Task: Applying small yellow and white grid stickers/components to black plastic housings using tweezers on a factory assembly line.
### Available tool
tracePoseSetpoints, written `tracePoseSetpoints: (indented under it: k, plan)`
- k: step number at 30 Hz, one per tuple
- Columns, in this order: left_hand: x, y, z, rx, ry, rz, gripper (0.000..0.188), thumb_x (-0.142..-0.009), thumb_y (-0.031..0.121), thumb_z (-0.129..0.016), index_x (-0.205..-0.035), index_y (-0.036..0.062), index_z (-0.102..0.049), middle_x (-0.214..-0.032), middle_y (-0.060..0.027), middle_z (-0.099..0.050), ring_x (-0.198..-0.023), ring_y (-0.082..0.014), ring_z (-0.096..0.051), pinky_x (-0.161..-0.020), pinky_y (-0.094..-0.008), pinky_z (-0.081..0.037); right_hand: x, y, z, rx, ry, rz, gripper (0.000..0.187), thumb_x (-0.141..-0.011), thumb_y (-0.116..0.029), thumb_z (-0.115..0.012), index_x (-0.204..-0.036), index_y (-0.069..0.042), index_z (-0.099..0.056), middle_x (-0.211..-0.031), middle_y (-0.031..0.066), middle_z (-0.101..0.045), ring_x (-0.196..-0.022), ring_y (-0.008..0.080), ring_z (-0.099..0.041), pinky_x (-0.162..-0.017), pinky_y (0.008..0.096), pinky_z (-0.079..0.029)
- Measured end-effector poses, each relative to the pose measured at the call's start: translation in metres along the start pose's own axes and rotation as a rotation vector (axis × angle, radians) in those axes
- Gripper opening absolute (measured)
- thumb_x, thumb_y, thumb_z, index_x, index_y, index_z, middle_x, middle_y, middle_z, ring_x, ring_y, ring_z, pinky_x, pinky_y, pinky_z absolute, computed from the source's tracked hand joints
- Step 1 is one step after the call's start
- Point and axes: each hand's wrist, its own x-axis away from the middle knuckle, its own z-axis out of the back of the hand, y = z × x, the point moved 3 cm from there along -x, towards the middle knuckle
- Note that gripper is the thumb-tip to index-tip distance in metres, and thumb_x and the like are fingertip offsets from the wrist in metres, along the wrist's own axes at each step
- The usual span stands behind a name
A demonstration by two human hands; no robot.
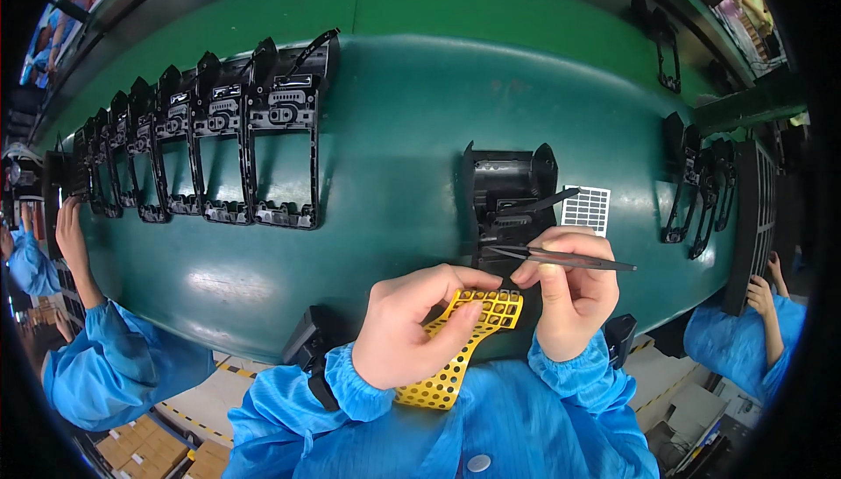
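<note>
My left hand (403, 326) pinches a yellow sheet (442, 378) dotted with rows of small black pads. The sheet curls, its far end bent over the fingers and its tail hanging toward my front. In my right hand (574, 299) lies a pair of black tweezers (583, 260), held crosswise with the tips pointing left. The fingertips of that hand are close to the sheet's upper right edge; whether they touch it I cannot tell. Just beyond my hands a black plastic housing (508, 177) rests on the green table, a dark strip lying across it.
A white sheet of dark rectangular labels (587, 206) lies right of the housing. Several black plastic frames (285, 164) stand in a row at left; more frames (701, 186) sit at right near a black slotted rack (755, 216). Co-workers' blue sleeves (123, 361) flank me.
</note>
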Motion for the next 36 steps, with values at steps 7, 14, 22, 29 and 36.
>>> tracePoseSetpoints:
  k: [7,14,22,29,36]
  plan:
    - [-0.0012,0.0016,0.0004,-0.002,-0.005,0.027,0.011,-0.087,0.002,-0.055,-0.078,-0.0018,-0.049,-0.100,-0.0195,-0.069,-0.085,-0.0191,-0.069,-0.074,-0.0285,-0.053,0.0006,-0.0001,0.0019,0.034,-0.009,0.023,0.017,-0.086,0.008,-0.057,-0.103,0.004,-0.053,-0.102,0.0168,-0.056,-0.073,0.0162,-0.062,-0.067,0.0266,-0.054]
    - [-0.0022,0.0005,0.0001,0.007,-0.010,0.017,0.010,-0.087,0.001,-0.054,-0.078,-0.0020,-0.050,-0.100,-0.0208,-0.068,-0.086,-0.0201,-0.069,-0.075,-0.0290,-0.053,-0.0004,0.0025,0.0024,0.063,-0.026,0.046,0.019,-0.085,0.008,-0.057,-0.103,0.004,-0.053,-0.101,0.0174,-0.056,-0.073,0.0158,-0.062,-0.066,0.0257,-0.054]
    - [-0.0015,0.0013,0.0002,0.009,-0.013,0.038,0.010,-0.088,0.001,-0.053,-0.078,-0.0025,-0.051,-0.100,-0.0208,-0.068,-0.087,-0.0201,-0.069,-0.075,-0.0290,-0.053,-0.0003,0.0035,0.0022,0.092,-0.032,0.068,0.019,-0.085,0.008,-0.058,-0.103,0.004,-0.053,-0.101,0.0180,-0.057,-0.071,0.0152,-0.062,-0.065,0.0252,-0.053]
    - [-0.0011,-0.0002,0.0001,0.010,-0.003,0.029,0.011,-0.088,0.002,-0.053,-0.079,-0.0026,-0.051,-0.100,-0.0201,-0.068,-0.087,-0.0188,-0.068,-0.076,-0.0286,-0.053,0.0023,0.0030,0.0015,0.128,0.002,0.145,0.019,-0.082,0.006,-0.061,-0.100,0.004,-0.055,-0.097,0.0182,-0.059,-0.070,0.0157,-0.063,-0.065,0.0251,-0.052]
    - [0.0017,0.0009,0.0020,-0.001,0.069,0.028,0.010,-0.090,0.003,-0.051,-0.083,-0.0036,-0.053,-0.098,-0.0193,-0.069,-0.084,-0.0179,-0.068,-0.073,-0.0275,-0.053,0.0003,0.0000,0.0027,0.082,-0.001,0.084,0.018,-0.085,0.003,-0.060,-0.102,0.003,-0.053,-0.096,0.0173,-0.059,-0.070,0.0166,-0.063,-0.064,0.0257,-0.052]
